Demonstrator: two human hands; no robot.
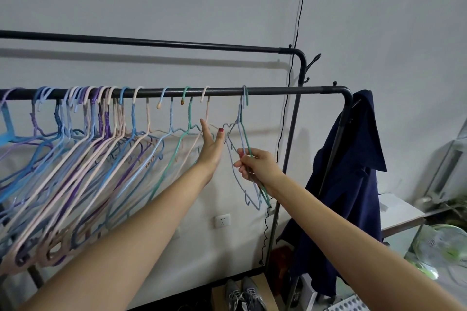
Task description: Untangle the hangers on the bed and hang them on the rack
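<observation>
Notably, right hand [255,164]: nearest to the viewer, fingers pinched round the lower arms of the two newest hangers, a green hanger [249,145] and a pale blue hanger [240,179], both hooked together near the right end of the front rail [278,90].
Left hand [211,144]: loose, fingers spread, grasping nothing; it rests against the pink hanger [206,111] and teal hanger [189,118] (apparently parting them from the new pair).
Handling: thin coated wire, judged light, springy and slightly grippy; best taken at the shoulder or neck, since the notches and hooks are likely to snag neighbours.
Hung row [96,118]: many pastel hangers crowd the left of the rail, arms overlapping, an obvious place for re-tangling.
Navy garment [353,159]: draped over the rail's right corner, limiting further space that way.
Back rail [151,43]: higher, bare in view.
Floor items: grey shoes [242,293] under the rack; a fan [444,247] at right.
Wall: socket [222,220] and black cable [299,20] behind, clear of the work.
Bed: not in view.
</observation>
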